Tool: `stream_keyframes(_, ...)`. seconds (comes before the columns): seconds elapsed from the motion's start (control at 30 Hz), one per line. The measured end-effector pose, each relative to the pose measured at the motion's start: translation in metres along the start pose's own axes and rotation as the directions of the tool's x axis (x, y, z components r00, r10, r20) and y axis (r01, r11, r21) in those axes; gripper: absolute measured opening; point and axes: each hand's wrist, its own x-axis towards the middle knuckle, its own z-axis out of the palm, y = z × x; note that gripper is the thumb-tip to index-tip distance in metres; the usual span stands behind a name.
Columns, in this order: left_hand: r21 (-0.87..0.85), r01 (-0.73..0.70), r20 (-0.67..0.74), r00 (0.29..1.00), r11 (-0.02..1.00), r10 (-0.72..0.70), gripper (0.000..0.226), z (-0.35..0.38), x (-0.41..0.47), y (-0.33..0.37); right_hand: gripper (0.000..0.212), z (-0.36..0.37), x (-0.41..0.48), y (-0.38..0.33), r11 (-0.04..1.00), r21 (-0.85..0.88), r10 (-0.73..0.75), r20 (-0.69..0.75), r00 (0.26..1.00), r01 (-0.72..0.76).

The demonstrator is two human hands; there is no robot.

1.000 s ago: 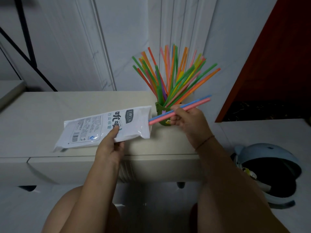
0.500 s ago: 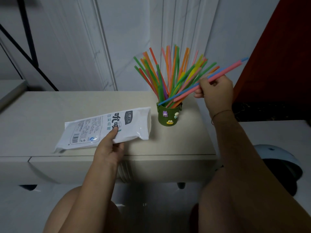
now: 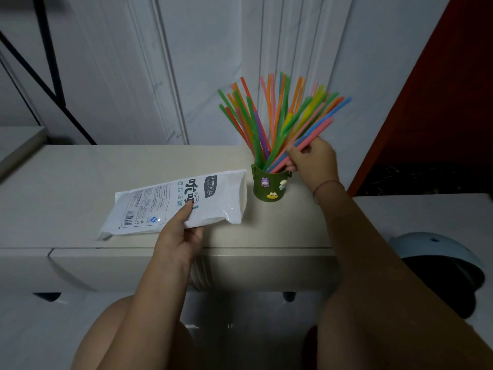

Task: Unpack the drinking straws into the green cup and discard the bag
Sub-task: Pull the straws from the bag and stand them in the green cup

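Note:
A green cup (image 3: 270, 186) with small cartoon stickers stands on the pale cabinet top (image 3: 80, 177), full of colourful straws (image 3: 269, 116) fanning upward. My right hand (image 3: 313, 161) is beside the cup's right rim, pinching a pink and a blue straw (image 3: 312, 136) whose lower ends are inside the cup. The white plastic straw bag (image 3: 176, 202) lies flat to the left of the cup, its open end toward the cup. My left hand (image 3: 180, 233) holds the bag's near edge, thumb on top.
A light blue bin (image 3: 437, 265) with a dark opening sits low at the right. A dark red panel (image 3: 440, 89) rises at the right, white wall panels behind. Black metal rods (image 3: 50, 76) cross the upper left. My knees are below the cabinet front.
My right hand has carried the pink and blue straws from the bag's mouth up and over, then down, so their lower ends now sit in the cup. The left hand and bag stayed put.

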Motion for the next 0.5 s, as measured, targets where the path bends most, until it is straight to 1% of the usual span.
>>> stream_keyframes(0.1,0.003,0.019,0.008,1.0,1.0,-0.019,0.016,0.0,-0.002,0.0,0.023,0.012,-0.002,0.011,0.998,-0.061,0.038,0.083,0.996,-0.033)
stream_keyframes(0.27,0.04,0.053,0.021,0.998,0.998,-0.054,0.015,0.002,-0.006,-0.003,0.033,0.02,-0.005,0.014,0.985,-0.17,0.051,0.111,0.992,-0.031)
stream_keyframes(0.37,0.057,0.063,0.019,0.998,0.996,-0.064,0.014,0.002,-0.008,-0.004,0.036,0.018,-0.007,0.015,0.989,-0.141,0.06,0.096,0.994,-0.046)
stream_keyframes(0.43,0.069,0.065,0.014,0.998,0.996,-0.066,0.015,0.002,-0.01,-0.004,0.031,0.014,-0.009,0.016,0.994,-0.094,0.052,0.047,0.998,-0.047)
stream_keyframes(0.5,0.072,0.07,0.009,0.997,0.995,-0.071,0.015,0.002,-0.012,-0.004,0.02,0.01,-0.011,0.017,0.998,-0.031,0.057,0.012,0.998,-0.056)
